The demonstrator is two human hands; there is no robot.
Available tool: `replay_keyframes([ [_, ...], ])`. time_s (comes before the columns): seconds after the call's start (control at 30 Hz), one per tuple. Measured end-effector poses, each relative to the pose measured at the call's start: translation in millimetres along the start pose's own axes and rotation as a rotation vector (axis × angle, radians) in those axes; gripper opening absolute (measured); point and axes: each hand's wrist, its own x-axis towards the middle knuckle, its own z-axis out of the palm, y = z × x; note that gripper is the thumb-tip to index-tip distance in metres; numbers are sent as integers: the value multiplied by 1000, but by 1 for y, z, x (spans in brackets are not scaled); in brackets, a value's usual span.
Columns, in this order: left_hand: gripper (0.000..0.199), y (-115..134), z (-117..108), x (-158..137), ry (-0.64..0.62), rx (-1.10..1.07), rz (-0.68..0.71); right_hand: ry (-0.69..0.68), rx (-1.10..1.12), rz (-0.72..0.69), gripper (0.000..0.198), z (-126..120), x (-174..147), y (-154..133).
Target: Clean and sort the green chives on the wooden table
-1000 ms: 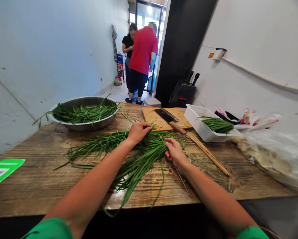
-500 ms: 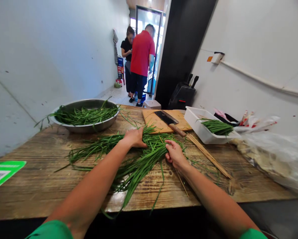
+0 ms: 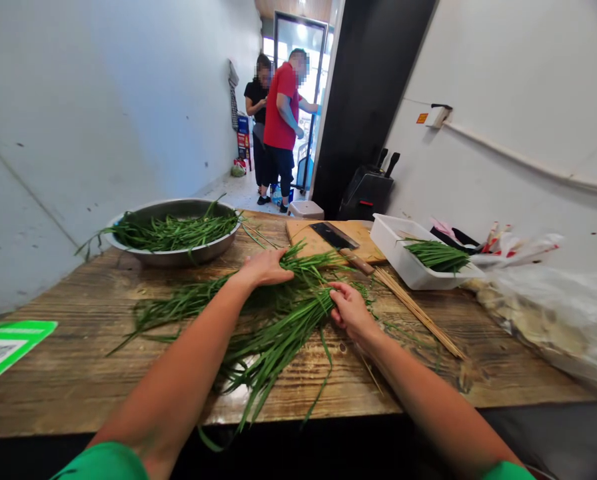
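Note:
Long green garlic chives [image 3: 278,340] lie across the wooden table in two loose bunches. My left hand [image 3: 266,268] is closed over the rear bunch [image 3: 311,261], thumb toward the right; its fingertips are partly hidden among the leaves. With thumb and fingers pressed together, my right hand [image 3: 351,310] grips the stem end of the front bunch, whose leaves fan toward the table's near edge. A thin bamboo skewer [image 3: 372,370] shows below this hand; where its other end goes is hidden.
A steel basin [image 3: 178,257] of chives stands at left. Behind my hands, a cleaver [image 3: 334,235] rests on a cutting board [image 3: 298,233]. Bamboo skewers [image 3: 418,312] lie beside a white plastic tub [image 3: 403,267] holding chives. Plastic bags [image 3: 543,313] sit at right. Two people stand near the doorway.
My left hand has shifted slightly left with the rear chives, which now look more parted from the front bunch. My right hand stays nearly still. The person in red has turned, one arm stretched toward the door.

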Motion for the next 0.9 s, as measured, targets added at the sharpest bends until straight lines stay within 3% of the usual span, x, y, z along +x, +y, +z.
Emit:
replay_keyframes([
  [0.07, 87, -5, -2, -2, -67, 149, -11, 15, -14, 24, 37, 0, 1, 2],
  [0.13, 94, -6, -2, -2, -102, 177, 87, 35, -15, 29, 36, -1, 3, 4],
  [0.27, 54, -2, 7, 1, -15, 122, 262, 49, -41, 15, 35, -5, 5, 3],
  [0.33, 42, -1, 11, 2, -84, 150, 270, 56, -63, -26, 34, -8, 5, -1],
  [0.43, 38, -3, 9, 2, -229, 123, 316, 75, -119, -114, 32, -14, 5, -7],
  [0.5, 32, -4, 4, 2, -207, 28, 345, 56, -147, -123, 32, -17, 5, -12],
  [0.67, 34, -9, 4, 6, 170, 27, 118, -25, -17, -177, 36, -21, -3, -27],
  [0.8, 50, -15, 18, 11, 104, 16, 34, -113, 51, -211, 38, -26, -9, -41],
  [0.9, 42, -17, 27, 14, 88, -23, -52, -194, 50, -185, 38, -26, -10, -42],
])
